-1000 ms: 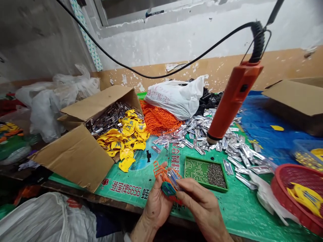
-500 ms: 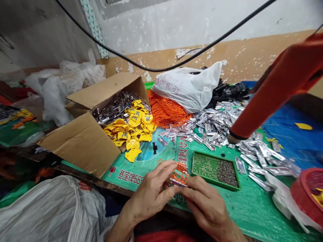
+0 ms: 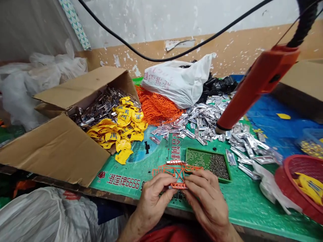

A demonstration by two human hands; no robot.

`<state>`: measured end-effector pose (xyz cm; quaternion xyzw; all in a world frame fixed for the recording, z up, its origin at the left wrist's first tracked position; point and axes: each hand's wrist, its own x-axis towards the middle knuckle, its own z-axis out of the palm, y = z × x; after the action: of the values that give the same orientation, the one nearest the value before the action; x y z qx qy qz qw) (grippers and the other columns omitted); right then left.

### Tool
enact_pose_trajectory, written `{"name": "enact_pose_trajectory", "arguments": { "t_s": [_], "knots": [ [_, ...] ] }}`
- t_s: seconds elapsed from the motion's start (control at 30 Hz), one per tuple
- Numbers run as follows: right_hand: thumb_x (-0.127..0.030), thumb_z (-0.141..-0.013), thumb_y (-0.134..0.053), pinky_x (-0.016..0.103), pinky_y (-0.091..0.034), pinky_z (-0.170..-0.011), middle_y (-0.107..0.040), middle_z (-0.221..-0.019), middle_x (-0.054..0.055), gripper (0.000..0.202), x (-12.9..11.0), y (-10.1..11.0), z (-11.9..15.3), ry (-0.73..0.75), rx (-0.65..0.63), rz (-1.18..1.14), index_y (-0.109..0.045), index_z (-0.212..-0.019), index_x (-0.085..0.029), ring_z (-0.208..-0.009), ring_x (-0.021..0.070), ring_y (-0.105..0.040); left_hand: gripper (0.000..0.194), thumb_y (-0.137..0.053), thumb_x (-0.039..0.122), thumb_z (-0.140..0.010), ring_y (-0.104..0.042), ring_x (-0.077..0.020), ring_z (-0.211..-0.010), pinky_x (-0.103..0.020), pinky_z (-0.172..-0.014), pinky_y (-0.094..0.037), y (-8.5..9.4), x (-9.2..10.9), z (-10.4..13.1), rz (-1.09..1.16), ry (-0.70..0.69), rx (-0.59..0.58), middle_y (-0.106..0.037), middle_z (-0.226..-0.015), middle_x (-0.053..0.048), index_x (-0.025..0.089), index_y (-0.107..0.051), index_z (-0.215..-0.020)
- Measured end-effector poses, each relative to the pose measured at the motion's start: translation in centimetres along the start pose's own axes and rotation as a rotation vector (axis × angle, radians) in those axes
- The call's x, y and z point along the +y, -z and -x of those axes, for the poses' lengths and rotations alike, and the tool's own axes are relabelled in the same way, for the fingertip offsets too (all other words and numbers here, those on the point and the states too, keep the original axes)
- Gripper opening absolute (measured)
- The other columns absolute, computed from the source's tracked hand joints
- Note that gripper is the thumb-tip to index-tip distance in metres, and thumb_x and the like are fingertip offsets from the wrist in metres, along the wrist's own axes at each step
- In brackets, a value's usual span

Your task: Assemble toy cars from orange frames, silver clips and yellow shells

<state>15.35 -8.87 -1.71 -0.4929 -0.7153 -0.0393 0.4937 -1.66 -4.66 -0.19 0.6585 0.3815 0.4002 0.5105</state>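
Note:
An orange plastic frame (image 3: 179,173) with silvery strips along its far and near sides is held between both hands, over the table's front part. My left hand (image 3: 154,196) pinches its near left end between thumb and fingers. On the right, my right hand (image 3: 208,198) grips the near right end, its fingers bent over the orange bars. Just beyond the right hand is a green tray (image 3: 202,160) of small metal pieces. A small black part (image 3: 147,147) lies farther left on the green sheet.
A cardboard box (image 3: 58,144) spills metal parts and yellow pieces (image 3: 123,144). Behind are orange frames (image 3: 156,107), a white bag (image 3: 176,82) and silvery strips (image 3: 207,117). A red power tool (image 3: 252,90) hangs at right, above a red basket (image 3: 287,178).
The view has shifted rightward. The orange frame, mostly hidden by the fingers before, now shows spread out between the hands. The hanging red tool appears more upright and farther away.

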Motion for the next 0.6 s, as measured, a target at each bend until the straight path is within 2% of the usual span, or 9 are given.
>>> {"name": "enact_pose_trajectory", "arguments": {
  "t_s": [0.17,0.27,0.43,0.6],
  "knots": [
    [-0.007,-0.081,-0.060,0.035,-0.052,-0.073,-0.071,-0.081,0.005,0.018,-0.2,0.5,-0.5,0.054,0.013,-0.075,-0.063,-0.096,-0.018,-0.082,0.0184,-0.061,0.016,-0.072,0.013,-0.073,-0.064,-0.0194,-0.080,-0.024,-0.071,-0.051,-0.6,-0.2,0.4,0.067,0.088,0.062,-0.071,-0.083,-0.006,0.023,-0.076,-0.086],
    [-0.008,-0.081,-0.060,0.034,-0.053,-0.073,-0.071,-0.080,0.005,0.018,-0.2,0.9,-0.4,0.069,-0.006,-0.091,-0.063,-0.096,-0.018,-0.081,0.0176,-0.062,0.017,-0.074,0.012,-0.070,-0.064,-0.0201,-0.081,-0.024,-0.071,-0.051,-0.7,0.1,0.5,0.144,0.128,0.065,-0.071,-0.084,-0.008,0.020,-0.077,-0.084],
    [-0.007,-0.080,-0.061,0.032,-0.054,-0.071,-0.073,-0.082,0.006,0.022,-0.1,1.2,0.3,0.087,0.017,-0.078,-0.062,-0.099,-0.017,-0.078,0.0166,-0.063,0.025,-0.074,0.009,-0.070,-0.066,-0.0209,-0.084,-0.028,-0.080,-0.050,-0.6,0.2,0.5,0.034,0.038,0.017,-0.074,-0.086,-0.007,0.025,-0.077,-0.089],
    [-0.009,-0.083,-0.060,0.031,-0.055,-0.069,-0.073,-0.080,0.005,0.016,-0.3,1.3,0.5,0.096,0.048,-0.034,-0.061,-0.097,-0.018,-0.076,0.0160,-0.064,0.035,-0.068,0.005,-0.073,-0.068,-0.0223,-0.091,-0.030,-0.086,-0.050,-0.3,-0.2,1.1,-0.085,-0.049,-0.007,-0.075,-0.095,-0.006,0.030,-0.075,-0.097]
  ]
}}
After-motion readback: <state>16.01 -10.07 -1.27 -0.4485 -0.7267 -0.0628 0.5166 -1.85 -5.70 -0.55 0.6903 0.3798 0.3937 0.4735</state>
